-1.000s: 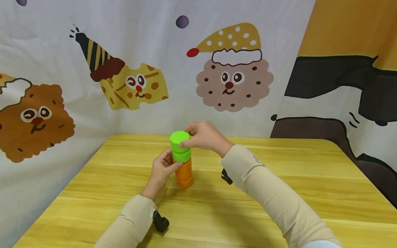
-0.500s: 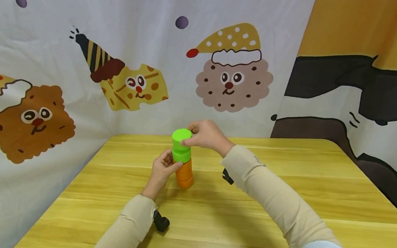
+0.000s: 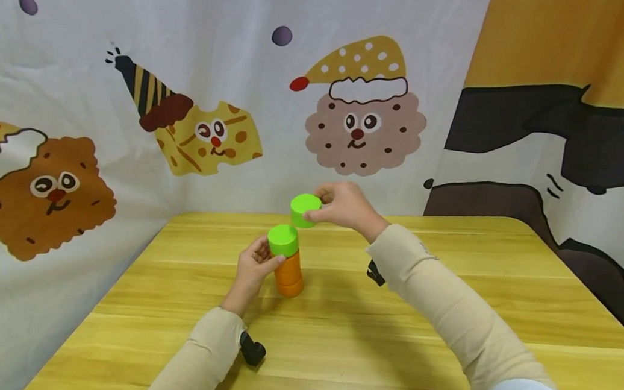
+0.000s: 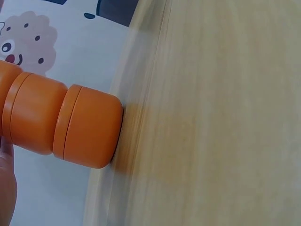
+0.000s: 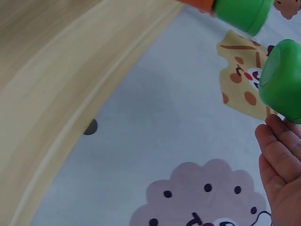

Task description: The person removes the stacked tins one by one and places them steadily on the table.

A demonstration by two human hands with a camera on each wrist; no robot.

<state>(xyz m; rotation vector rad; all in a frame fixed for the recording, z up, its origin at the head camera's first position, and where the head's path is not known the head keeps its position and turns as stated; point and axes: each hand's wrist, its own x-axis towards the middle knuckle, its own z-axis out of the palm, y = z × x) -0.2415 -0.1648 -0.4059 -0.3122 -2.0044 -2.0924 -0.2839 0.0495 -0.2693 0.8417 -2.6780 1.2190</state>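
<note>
A stack of short cylinders stands upright on the wooden table (image 3: 388, 345). Its lower pieces are orange cylinders (image 3: 289, 275), and a green cylinder (image 3: 283, 240) tops it. My left hand (image 3: 251, 269) holds the stack about where orange meets green, thumb in front and fingers on the far left side. Above and to the right of the stack, my right hand (image 3: 348, 207) pinches a second green cylinder (image 3: 304, 209), clear of the one below. The left wrist view shows the orange cylinders (image 4: 94, 126) with rounded lower edges. In the right wrist view, the held green cylinder (image 5: 285, 79) has rounded edges too.
Behind the table hangs a white cloth (image 3: 235, 44) printed with cartoon biscuits and cheese. Small black devices sit at the left wrist (image 3: 252, 349) and right wrist (image 3: 376, 273). The table's far edge (image 4: 106, 188) lies just beyond the stack.
The green cylinder in my right hand has come off the top of the stack and moved up and right. My left hand keeps its hold on the stack.
</note>
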